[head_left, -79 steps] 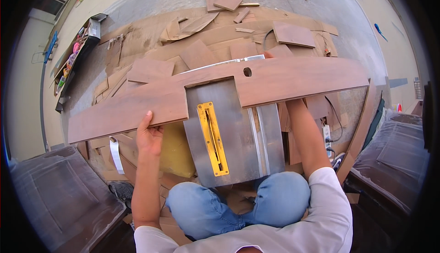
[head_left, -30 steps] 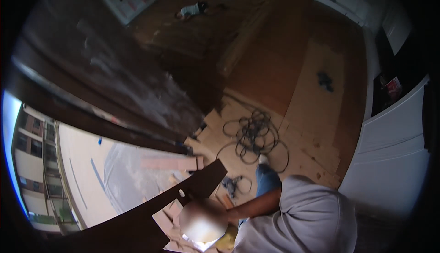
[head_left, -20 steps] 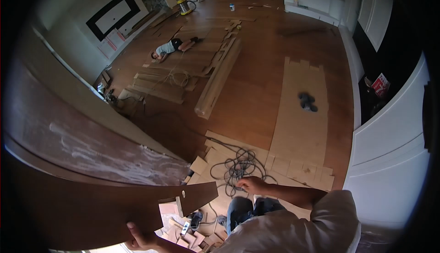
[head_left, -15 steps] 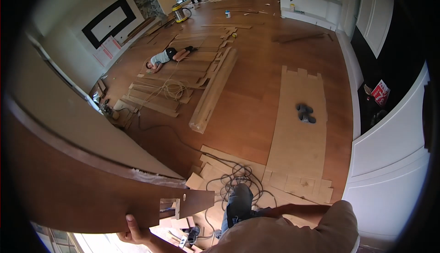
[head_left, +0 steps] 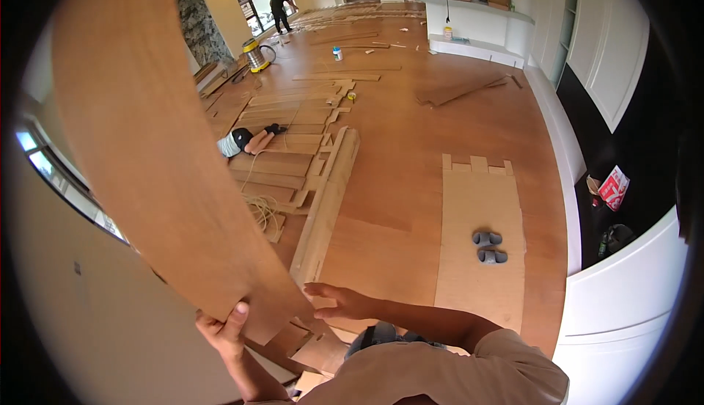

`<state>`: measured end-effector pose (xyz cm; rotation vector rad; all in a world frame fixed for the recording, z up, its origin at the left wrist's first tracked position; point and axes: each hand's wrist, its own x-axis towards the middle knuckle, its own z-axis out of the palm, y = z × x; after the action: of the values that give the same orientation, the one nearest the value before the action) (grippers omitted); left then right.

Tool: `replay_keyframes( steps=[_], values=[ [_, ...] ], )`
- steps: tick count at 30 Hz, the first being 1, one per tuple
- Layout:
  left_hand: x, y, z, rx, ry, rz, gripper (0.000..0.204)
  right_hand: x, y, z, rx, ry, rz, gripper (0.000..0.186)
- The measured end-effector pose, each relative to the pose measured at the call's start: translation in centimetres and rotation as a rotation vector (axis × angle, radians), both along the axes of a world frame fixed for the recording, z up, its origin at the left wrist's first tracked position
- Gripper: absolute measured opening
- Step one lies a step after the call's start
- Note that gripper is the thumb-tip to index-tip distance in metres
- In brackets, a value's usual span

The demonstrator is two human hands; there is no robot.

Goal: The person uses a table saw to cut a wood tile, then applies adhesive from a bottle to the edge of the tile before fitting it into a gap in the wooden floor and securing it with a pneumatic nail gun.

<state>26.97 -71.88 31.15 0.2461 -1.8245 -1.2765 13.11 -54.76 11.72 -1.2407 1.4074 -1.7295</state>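
Note:
A long brown wooden board (head_left: pixel 154 133) stands tilted across the left of the view, reaching up to the top edge. My left hand (head_left: pixel 224 328) grips it near its lower end, thumb on the face. My right hand (head_left: pixel 337 302) is open beside the board's right edge, fingertips close to it; I cannot tell whether they touch. My bent knee (head_left: pixel 370 339) shows below, by pieces of cardboard and offcuts (head_left: pixel 323 350).
Wooden floor (head_left: pixel 389 221) carries laid planks (head_left: pixel 279 163) with a person (head_left: pixel 242 139) lying on them, a long package (head_left: pixel 330 207), cardboard (head_left: pixel 477 192) with grey slippers (head_left: pixel 490 247), and a vacuum (head_left: pixel 255 56). Another person (head_left: pixel 281 12) stands by a window. White cabinetry (head_left: pixel 609 309) lines the right.
I have turned from the saw outside toward the room. The board has swung from low and level to upright at the left. My right hand has risen beside it.

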Motion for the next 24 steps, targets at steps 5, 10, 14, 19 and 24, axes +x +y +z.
replay_keyframes(
  steps=[5,10,14,19,24],
  values=[
    [-18.2,-4.5,1.7,0.114,-0.103,-0.189,0.034,-14.5,-3.9,4.6,0.231,-0.346,0.210,0.059],
    [-37.3,-5.2,0.6,0.261,-0.120,-0.296,0.035,-32.0,-5.2,2.6,0.212,-0.267,0.297,0.028],
    [-52.3,-6.7,1.2,0.260,-0.272,-0.273,0.038,-43.2,-7.7,1.3,0.069,-0.508,0.354,0.025],
    [-70.8,-9.8,-1.4,0.042,-0.439,-0.205,0.051,-57.5,-8.7,2.7,0.035,-0.706,0.158,0.030],
    [-82.2,-15.3,-12.3,-0.068,-0.675,-0.027,0.057,-74.3,-10.5,1.6,0.129,-0.859,-0.013,0.024]
  ],
)
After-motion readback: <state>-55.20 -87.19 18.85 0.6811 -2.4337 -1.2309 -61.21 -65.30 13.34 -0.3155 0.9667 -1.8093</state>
